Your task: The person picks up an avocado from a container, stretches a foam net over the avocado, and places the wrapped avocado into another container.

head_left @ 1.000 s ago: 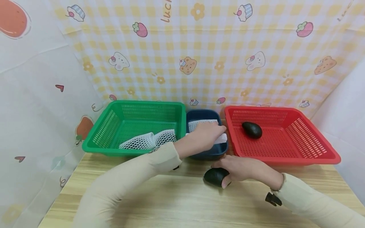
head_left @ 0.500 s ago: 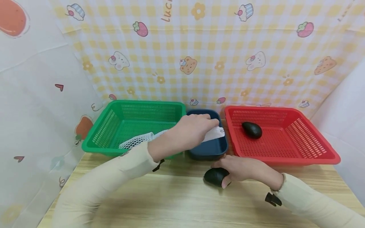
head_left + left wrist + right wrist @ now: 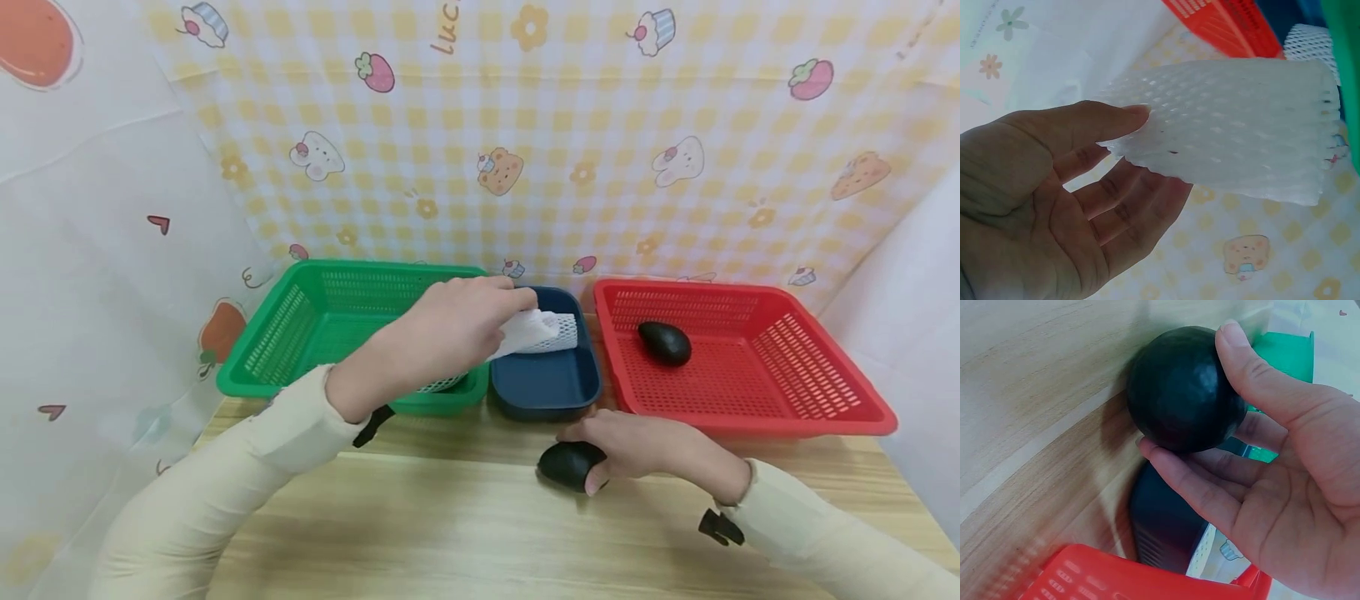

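Tube of white foam mesh (image 3: 1235, 131) is pinched by left hand (image 3: 446, 325), jutting rightward near rounded navy plastic bin (image 3: 543, 379); right hand (image 3: 633, 443) grips near-black egg-shaped fruit (image 3: 566, 465) on pale wood table (image 3: 450, 525).

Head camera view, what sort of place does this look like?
Likely a tabletop work booth: printed cloth hangs behind a wood-grain table, which holds a green basket and a red basket.

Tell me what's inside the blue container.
A white foam net lies inside the blue container. Its left end is hidden behind the sleeve that the left hand pinches; the far left corner is covered too, so anything there cannot be seen.
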A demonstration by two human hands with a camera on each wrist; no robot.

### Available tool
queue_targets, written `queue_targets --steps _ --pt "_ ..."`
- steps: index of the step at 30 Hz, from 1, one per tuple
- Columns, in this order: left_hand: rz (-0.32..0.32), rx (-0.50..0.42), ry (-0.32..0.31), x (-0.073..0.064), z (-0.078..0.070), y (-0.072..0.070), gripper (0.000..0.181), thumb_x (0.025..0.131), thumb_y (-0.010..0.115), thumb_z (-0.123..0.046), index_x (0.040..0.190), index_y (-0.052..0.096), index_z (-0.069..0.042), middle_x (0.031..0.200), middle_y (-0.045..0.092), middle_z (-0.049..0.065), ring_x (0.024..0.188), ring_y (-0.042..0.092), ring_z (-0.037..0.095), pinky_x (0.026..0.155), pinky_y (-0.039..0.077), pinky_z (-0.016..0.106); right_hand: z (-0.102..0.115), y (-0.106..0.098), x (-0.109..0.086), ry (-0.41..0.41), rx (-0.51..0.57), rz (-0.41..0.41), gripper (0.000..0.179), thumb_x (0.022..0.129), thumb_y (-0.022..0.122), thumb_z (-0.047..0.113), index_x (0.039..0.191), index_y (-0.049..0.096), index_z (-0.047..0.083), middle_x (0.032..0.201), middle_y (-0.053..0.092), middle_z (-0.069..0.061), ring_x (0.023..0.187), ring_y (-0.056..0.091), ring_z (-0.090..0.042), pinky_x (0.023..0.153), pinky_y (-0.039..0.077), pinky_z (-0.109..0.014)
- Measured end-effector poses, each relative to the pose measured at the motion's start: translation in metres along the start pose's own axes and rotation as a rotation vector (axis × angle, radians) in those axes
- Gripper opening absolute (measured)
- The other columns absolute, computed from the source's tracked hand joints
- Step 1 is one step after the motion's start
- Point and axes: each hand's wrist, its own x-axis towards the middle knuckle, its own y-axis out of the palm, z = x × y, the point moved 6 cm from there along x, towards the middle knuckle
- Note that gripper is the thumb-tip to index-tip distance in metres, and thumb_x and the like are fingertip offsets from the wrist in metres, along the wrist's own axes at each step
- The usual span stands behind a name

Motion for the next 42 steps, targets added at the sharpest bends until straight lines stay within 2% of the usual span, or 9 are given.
queue_targets --steps 9,14,17,21,25,29,32,35,42 --pt "-0.005 0.054 -0.009 -0.003 0.012 0.009 0.035 0.094 0.073 -0.008 0.128 0.065 -0.013 0.108 0.064 0.005 0.088 0.061 0.021 0.06 0.053 0.034 0.001 0.0 -0.002 -0.002 0.001 0.01 0.068 0.08 0.088 0.032 0.137 0.062 0.004 0.122 0.065 -0.001 0.102 0.06 -0.013 0.088 0.052 -0.034" --pt "0.022 0.063 -0.016 -0.002 0.013 0.016 0.037 0.095 0.072 -0.008 0.131 0.064 -0.015 0.107 0.063 0.004 0.087 0.061 0.02 0.058 0.052 0.033 0.001 -0.003 -0.005 0.027 0.0 0.014 0.071 0.081 0.086 0.037 0.139 0.06 0.006 0.126 0.065 -0.001 0.104 0.061 -0.013 0.089 0.052 -0.035" --pt "0.037 0.07 -0.018 -0.001 0.013 0.018 0.038 0.096 0.071 -0.008 0.132 0.063 -0.015 0.108 0.063 0.004 0.087 0.061 0.02 0.057 0.051 0.032 0.004 -0.01 -0.008 0.015 0.006 -0.021 0.066 0.084 0.084 0.037 0.139 0.061 0.008 0.128 0.064 -0.001 0.108 0.061 -0.016 0.089 0.052 -0.035" --pt "0.04 0.074 -0.011 0.0 0.012 0.022 0.038 0.096 0.069 -0.008 0.133 0.063 -0.015 0.109 0.063 0.004 0.086 0.062 0.02 0.055 0.051 0.031 0.01 -0.029 -0.013 -0.073 0.056 -0.164 0.051 0.09 0.08 0.029 0.134 0.065 0.009 0.123 0.065 0.003 0.104 0.064 -0.013 0.085 0.055 -0.032" --pt "0.029 0.08 0.003 0.001 0.012 0.027 0.036 0.096 0.07 -0.009 0.131 0.064 -0.015 0.107 0.064 0.005 0.084 0.062 0.021 0.055 0.052 0.032 0.015 -0.054 -0.02 -0.195 0.068 -0.397 0.045 0.093 0.078 0.023 0.134 0.062 0.011 0.113 0.064 0.007 0.088 0.063 -0.003 0.074 0.056 -0.027" --pt "0.033 0.09 0.012 0.002 0.011 0.033 0.037 0.095 0.072 -0.01 0.131 0.065 -0.016 0.108 0.065 0.005 0.084 0.063 0.021 0.057 0.054 0.033 0.02 -0.075 -0.028 -0.305 0.004 -0.652 0.052 0.095 0.072 0.037 0.138 0.058 0.01 0.11 0.063 0.004 0.08 0.061 -0.001 0.065 0.054 -0.025" --pt "0.049 0.103 0.006 0.004 0.01 0.038 0.039 0.095 0.073 -0.012 0.132 0.064 -0.018 0.109 0.065 0.004 0.085 0.062 0.019 0.057 0.054 0.031 0.024 -0.085 -0.03 -0.363 -0.03 -0.786 0.056 0.097 0.064 0.048 0.136 0.058 0.008 0.108 0.064 0.001 0.077 0.06 -0.002 0.065 0.053 -0.022" --pt "0.058 0.11 -0.001 0.006 0.007 0.042 0.039 0.094 0.074 -0.014 0.132 0.064 -0.019 0.109 0.065 0.002 0.085 0.062 0.018 0.057 0.052 0.028 0.028 -0.09 -0.03 -0.404 -0.045 -0.853 0.056 0.098 0.061 0.05 0.133 0.059 0.005 0.106 0.065 -0.001 0.075 0.06 -0.003 0.065 0.052 -0.019" --pt "0.036 0.112 0.026 0.009 -0.002 0.045 0.037 0.094 0.074 -0.015 0.13 0.064 -0.019 0.107 0.065 0.002 0.085 0.061 0.017 0.057 0.052 0.027 0.031 -0.09 -0.024 -0.435 -0.051 -0.891 0.05 0.098 0.063 0.045 0.129 0.062 0.005 0.1 0.065 -0.001 0.069 0.06 -0.007 0.059 0.052 -0.023"
